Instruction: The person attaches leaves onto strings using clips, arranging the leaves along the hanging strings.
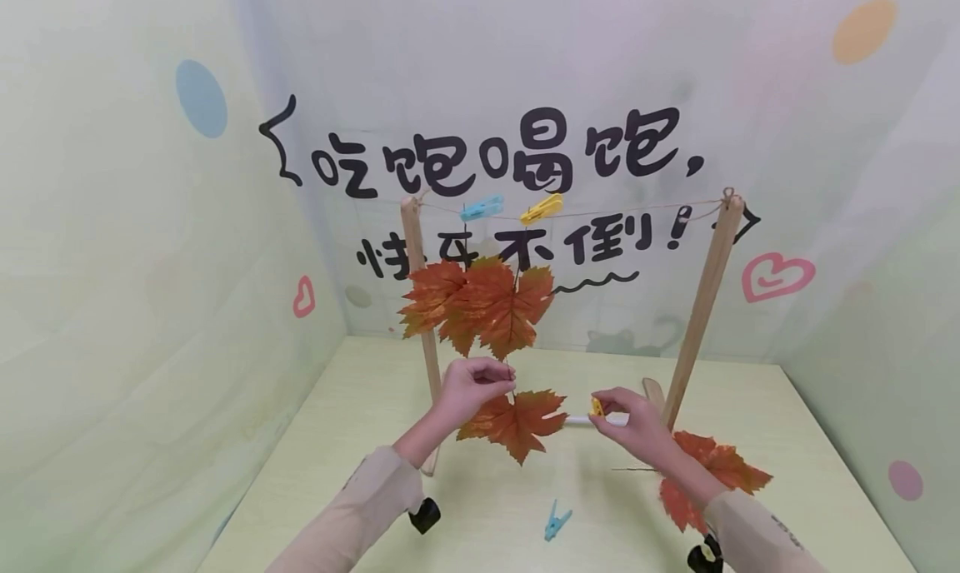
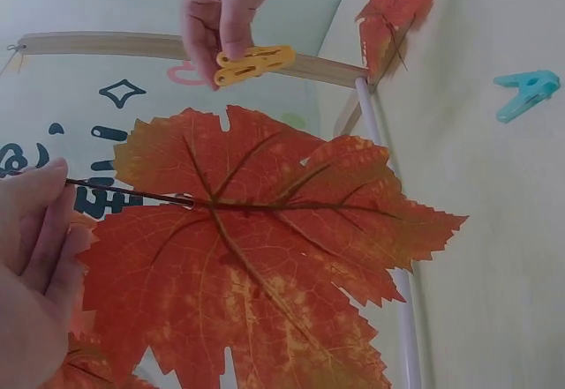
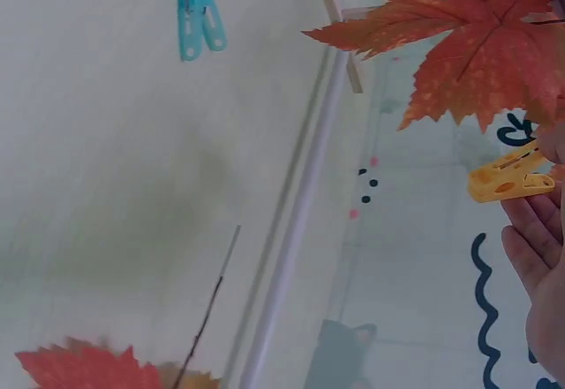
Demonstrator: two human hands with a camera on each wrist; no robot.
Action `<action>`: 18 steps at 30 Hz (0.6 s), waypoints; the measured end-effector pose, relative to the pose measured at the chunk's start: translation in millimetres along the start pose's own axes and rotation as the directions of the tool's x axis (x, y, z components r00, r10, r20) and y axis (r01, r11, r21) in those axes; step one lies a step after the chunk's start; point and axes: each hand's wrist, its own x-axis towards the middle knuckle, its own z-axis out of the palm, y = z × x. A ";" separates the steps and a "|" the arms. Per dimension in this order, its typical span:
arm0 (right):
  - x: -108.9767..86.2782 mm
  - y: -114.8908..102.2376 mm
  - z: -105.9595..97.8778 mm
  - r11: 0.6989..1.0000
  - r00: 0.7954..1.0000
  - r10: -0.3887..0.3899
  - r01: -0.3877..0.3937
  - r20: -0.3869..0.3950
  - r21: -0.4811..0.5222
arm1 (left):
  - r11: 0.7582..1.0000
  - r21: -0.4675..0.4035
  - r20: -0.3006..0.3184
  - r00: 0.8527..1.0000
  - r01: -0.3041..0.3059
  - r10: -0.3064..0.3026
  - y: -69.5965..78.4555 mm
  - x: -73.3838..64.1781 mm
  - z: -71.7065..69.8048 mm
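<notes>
With thumb and fingertips my left hand (image 1: 474, 390) pinches the dark stem of an orange-red maple leaf (image 1: 519, 423), and the blade hangs below the fingers. The same leaf (image 2: 256, 221) fills much of the left wrist view. To its right, my right hand (image 1: 633, 421) holds a yellow clothespin (image 1: 597, 407) between thumb and fingers; in the right wrist view this clothespin (image 3: 508, 175) sits at the right edge. Above the hands, a blue clothespin (image 1: 482, 207) and another yellow clothespin (image 1: 542, 210) sit on the string, with leaves (image 1: 480, 302) hanging beneath them.
A thin string (image 1: 630, 210) runs between a left wooden post (image 1: 422, 306) and a right wooden post (image 1: 701, 315). A loose blue clothespin (image 1: 556, 523) lies on the table (image 1: 495, 531). Another leaf (image 1: 720, 469) lies by the right forearm. A white rod (image 3: 296, 221) joins the frame low down.
</notes>
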 end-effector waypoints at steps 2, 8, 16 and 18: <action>6.5 -5.4 -9.0 1.000 1.000 -0.027 0.027 -0.010 0.007 | 1.000 -0.009 0.012 1.000 0.003 -0.003 8.9 0.6 2.4; 24.1 -21.2 -33.2 1.000 0.999 -0.031 0.031 -0.028 -0.004 | 0.996 -0.031 0.045 0.996 -0.079 0.080 16.6 13.3 12.9; 48.0 -57.1 -62.3 0.994 0.993 -0.110 0.110 -0.043 0.009 | 0.991 -0.046 0.062 0.990 -0.126 0.129 14.7 39.6 26.9; 54.5 -69.9 -71.5 0.992 0.991 -0.129 0.129 -0.037 0.009 | 0.990 -0.044 0.064 0.989 -0.131 0.134 18.4 43.5 29.7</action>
